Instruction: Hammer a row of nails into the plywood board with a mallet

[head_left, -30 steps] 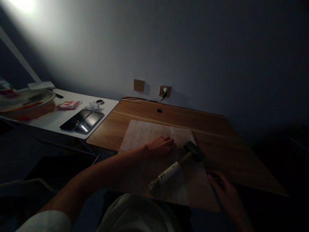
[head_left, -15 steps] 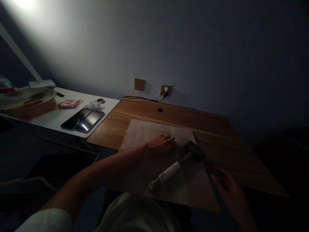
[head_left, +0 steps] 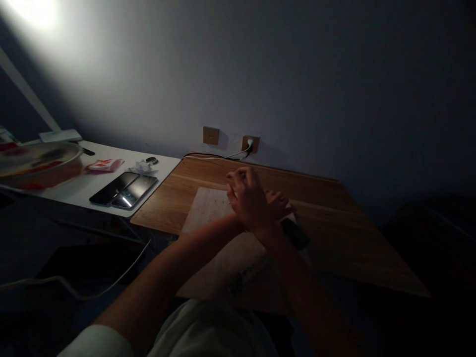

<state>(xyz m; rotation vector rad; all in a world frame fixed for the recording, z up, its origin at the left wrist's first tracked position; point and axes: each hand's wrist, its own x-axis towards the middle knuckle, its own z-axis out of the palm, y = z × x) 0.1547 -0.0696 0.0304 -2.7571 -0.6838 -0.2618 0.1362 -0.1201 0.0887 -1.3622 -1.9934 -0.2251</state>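
Observation:
A pale board (head_left: 206, 210) lies on the wooden desk (head_left: 334, 238). My left hand (head_left: 278, 202) rests on the board with its fingers lying flat, mostly covered by my right hand. My right hand (head_left: 249, 196) is raised across it, its fingertips pinched together near the board's far edge; what they hold, if anything, is too small and dark to name. A hammer lies on the board under my right forearm, its dark head (head_left: 295, 233) to the right of my wrist and its pale handle (head_left: 251, 271) pointing toward me.
A white table (head_left: 85, 186) stands to the left with two phones (head_left: 124, 189), a red packet (head_left: 104, 164) and a shallow bowl (head_left: 39, 163). Two wall sockets (head_left: 250, 144) sit behind the desk, one with a white cable plugged in. The room is dim.
My right hand has swung from the board's near right corner up and left, over the hammer, to above my left hand. The left hand has stayed on the board.

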